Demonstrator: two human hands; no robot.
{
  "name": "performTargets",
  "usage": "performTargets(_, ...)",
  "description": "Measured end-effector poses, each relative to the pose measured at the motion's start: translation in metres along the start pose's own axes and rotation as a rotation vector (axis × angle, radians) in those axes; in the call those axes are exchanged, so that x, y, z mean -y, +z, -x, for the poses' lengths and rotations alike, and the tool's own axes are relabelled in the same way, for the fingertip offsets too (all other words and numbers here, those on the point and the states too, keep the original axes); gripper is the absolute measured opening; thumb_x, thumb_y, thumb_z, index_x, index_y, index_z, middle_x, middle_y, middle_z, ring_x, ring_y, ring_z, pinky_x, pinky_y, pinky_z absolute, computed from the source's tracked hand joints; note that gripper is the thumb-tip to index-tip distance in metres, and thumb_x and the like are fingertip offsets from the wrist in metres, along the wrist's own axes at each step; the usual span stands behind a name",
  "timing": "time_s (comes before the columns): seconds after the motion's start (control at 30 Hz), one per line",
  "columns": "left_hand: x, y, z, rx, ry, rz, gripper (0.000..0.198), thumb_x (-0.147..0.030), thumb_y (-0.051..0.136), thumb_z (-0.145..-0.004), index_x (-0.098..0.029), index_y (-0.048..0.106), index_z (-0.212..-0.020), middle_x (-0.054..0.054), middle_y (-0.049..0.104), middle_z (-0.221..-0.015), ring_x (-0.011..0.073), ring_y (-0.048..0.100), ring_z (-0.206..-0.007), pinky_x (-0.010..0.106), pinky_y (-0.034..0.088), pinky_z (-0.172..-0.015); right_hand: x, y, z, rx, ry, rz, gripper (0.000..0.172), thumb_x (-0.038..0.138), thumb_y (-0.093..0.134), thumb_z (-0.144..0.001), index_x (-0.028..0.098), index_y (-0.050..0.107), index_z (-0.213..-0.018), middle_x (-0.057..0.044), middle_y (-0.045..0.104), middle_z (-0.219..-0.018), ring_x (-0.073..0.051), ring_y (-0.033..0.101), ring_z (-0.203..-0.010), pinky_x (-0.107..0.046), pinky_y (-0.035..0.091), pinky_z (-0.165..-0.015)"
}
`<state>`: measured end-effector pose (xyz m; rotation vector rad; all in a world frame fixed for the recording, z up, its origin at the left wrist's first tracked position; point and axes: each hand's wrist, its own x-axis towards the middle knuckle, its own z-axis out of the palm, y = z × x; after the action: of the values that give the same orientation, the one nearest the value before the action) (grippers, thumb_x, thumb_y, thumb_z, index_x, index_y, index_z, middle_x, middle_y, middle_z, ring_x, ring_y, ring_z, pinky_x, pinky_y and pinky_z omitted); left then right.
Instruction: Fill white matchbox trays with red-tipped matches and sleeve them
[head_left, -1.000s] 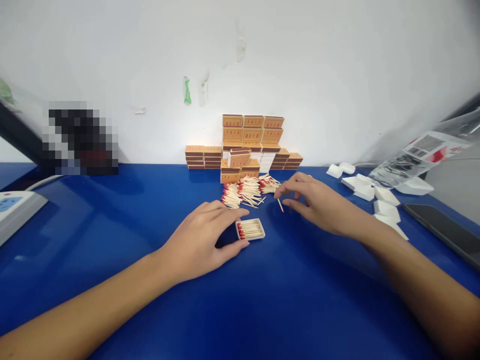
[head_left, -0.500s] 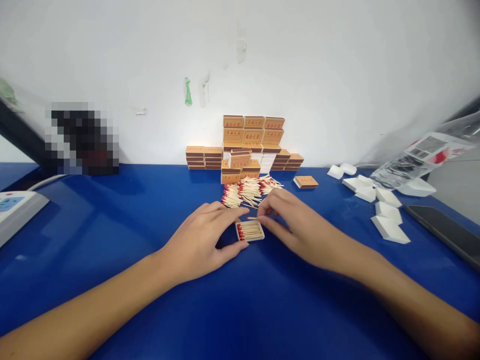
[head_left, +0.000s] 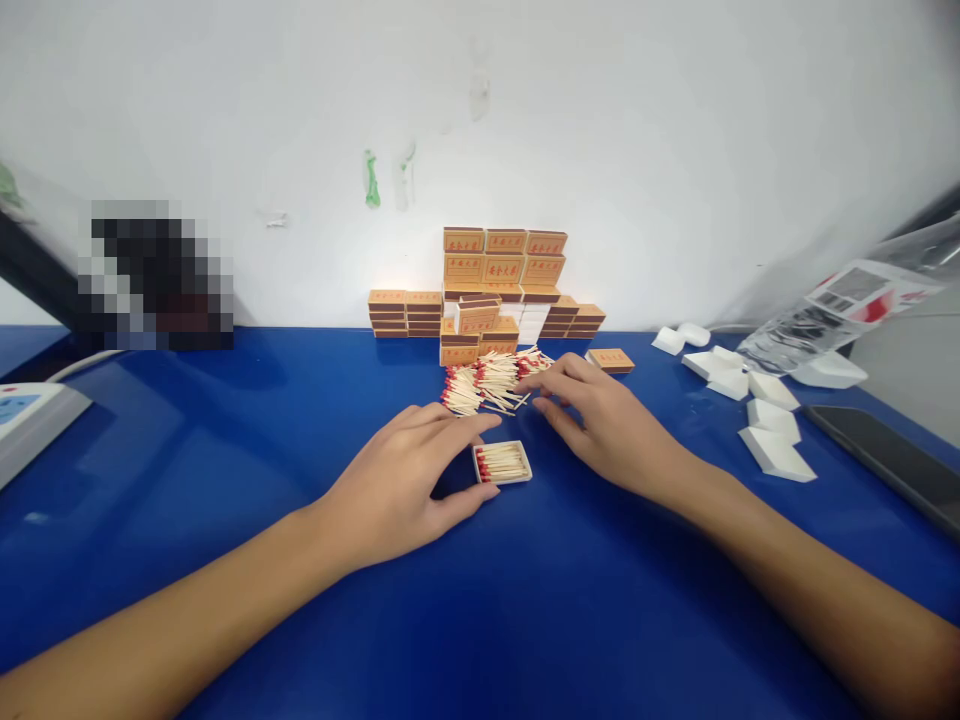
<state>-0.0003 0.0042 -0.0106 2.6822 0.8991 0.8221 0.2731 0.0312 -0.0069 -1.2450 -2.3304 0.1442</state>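
Note:
A small white matchbox tray (head_left: pixel 529 466) lies in front of me, holding a row of red-headed matches (head_left: pixel 502 463). My left hand (head_left: pixel 409 480) steadies it from the left, the thumb at its near edge and the fingers curled round its far left corner. Behind the tray is a heap of loose matches (head_left: pixel 495 382), heads mostly to the left. At the right side of this heap, my right hand (head_left: pixel 592 410) reaches in with fingertips and thumb a little apart; no match shows between them.
Stacked matchboxes (head_left: pixel 504 270) stand against the wall, with one matchbox (head_left: pixel 610 360) lying to their right. Farther right are white angular pieces (head_left: pixel 774 422), a clear plastic package (head_left: pixel 817 310) and a dark phone-like slab (head_left: pixel 885 465). A white device (head_left: pixel 45 425) sits at left.
My right hand has moved from above the tray, where it held a match, away to the heap. That match has left its fingers. My left hand stays at the tray.

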Motion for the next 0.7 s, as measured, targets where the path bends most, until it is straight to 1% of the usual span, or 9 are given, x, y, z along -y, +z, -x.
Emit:
performTargets(0.07, 0.0, 0.0, 0.0, 0.004, -0.003, 0.001, 0.051, -0.034, 0.074, -0.098, -0.021, 0.056, -0.144, 0.008, 0.076, -0.125, 0.0266, 0.07, -0.111, 0.045, 0.054, -0.098, -0.004, 0.003, -0.001, 0.026, -0.008, 0.006, 0.015, 0.023, 0.054, -0.106, 0.022, 0.067, -0.114, -0.01, 0.061, -0.108, -0.028, 0.061, -0.102, -0.045, 0.051, -0.092)
performTargets(0.13, 0.001, 0.0, 0.0, 0.011, -0.007, 0.002, 0.051, -0.034, 0.074, -0.098, -0.021, 0.055, -0.144, 0.008, 0.076, -0.126, 0.0264, 0.069, -0.112, 0.045, 0.053, -0.099, -0.007, 0.004, -0.002, 0.037, -0.001, 0.011, 0.009, 0.025, 0.057, -0.105, 0.022, 0.065, -0.105, -0.01, 0.061, -0.106, -0.028, 0.061, -0.1, -0.044, 0.051, -0.091)
performTargets(0.2, 0.002, 0.0, 0.0, 0.016, -0.012, 0.003, 0.051, -0.035, 0.073, -0.098, -0.021, 0.055, -0.144, 0.007, 0.076, -0.125, 0.0262, 0.069, -0.112, 0.045, 0.053, -0.1, -0.01, 0.003, -0.002, 0.051, 0.001, 0.017, 0.01, 0.025, 0.056, -0.105, 0.021, 0.064, -0.1, -0.01, 0.061, -0.104, -0.027, 0.06, -0.098, -0.043, 0.05, -0.089)
performTargets(0.3, 0.002, 0.0, 0.0, 0.018, -0.019, 0.008, 0.051, -0.035, 0.073, -0.099, -0.021, 0.055, -0.145, 0.007, 0.077, -0.122, 0.0258, 0.07, -0.111, 0.045, 0.053, -0.1, -0.011, -0.002, -0.002, 0.07, -0.003, 0.019, 0.011, 0.025, 0.054, -0.105, 0.022, 0.061, -0.097, -0.01, 0.062, -0.105, -0.028, 0.059, -0.099, -0.043, 0.049, -0.089)
performTargets(0.4, 0.001, 0.0, 0.001, 0.017, -0.021, 0.007, 0.052, -0.035, 0.073, -0.098, -0.021, 0.055, -0.145, 0.007, 0.077, -0.121, 0.0262, 0.069, -0.112, 0.045, 0.052, -0.1, -0.007, -0.007, -0.002, 0.041, 0.035, -0.031, 0.013, 0.027, 0.053, -0.106, 0.023, 0.058, -0.095, -0.009, 0.065, -0.099, -0.026, 0.06, -0.093, -0.04, 0.049, -0.084)
performTargets(0.47, 0.001, 0.0, 0.001, 0.015, -0.025, -0.001, 0.052, -0.036, 0.073, -0.098, -0.02, 0.056, -0.145, 0.008, 0.077, -0.12, 0.0269, 0.069, -0.111, 0.045, 0.053, -0.1, -0.002, -0.009, -0.003, 0.009, 0.073, -0.086, 0.013, 0.028, 0.052, -0.107, 0.023, 0.058, -0.097, -0.007, 0.066, -0.094, -0.024, 0.06, -0.087, -0.038, 0.048, -0.079)
performTargets(0.53, 0.001, 0.0, 0.001, 0.012, -0.032, -0.005, 0.052, -0.036, 0.073, -0.098, -0.02, 0.056, -0.144, 0.008, 0.077, -0.121, 0.027, 0.069, -0.111, 0.045, 0.053, -0.099, 0.005, -0.011, -0.002, -0.023, 0.074, -0.121, 0.012, 0.029, 0.053, -0.107, 0.022, 0.062, -0.105, -0.007, 0.069, -0.095, -0.024, 0.06, -0.088, -0.037, 0.049, -0.078)
performTargets(0.63, 0.0, 0.0, 0.0, -0.003, -0.031, -0.003, 0.052, -0.035, 0.074, -0.098, -0.02, 0.056, -0.144, 0.008, 0.077, -0.122, 0.0264, 0.07, -0.111, 0.045, 0.054, -0.099, 0.014, -0.012, -0.001, -0.048, -0.012, -0.114, 0.021, 0.028, 0.051, -0.108, 0.024, 0.067, -0.12, -0.008, 0.074, -0.104, -0.026, 0.061, -0.095, -0.041, 0.049, -0.084)
performTargets(0.7, 0.0, 0.0, 0.0, 0.0, -0.032, -0.006, 0.052, -0.035, 0.073, -0.098, -0.02, 0.056, -0.144, 0.008, 0.077, -0.123, 0.0269, 0.07, -0.111, 0.046, 0.054, -0.098, 0.019, -0.012, 0.0, -0.058, -0.049, -0.11, 0.023, 0.027, 0.051, -0.109, 0.025, 0.071, -0.12, -0.008, 0.075, -0.104, -0.026, 0.061, -0.095, -0.043, 0.048, -0.086)
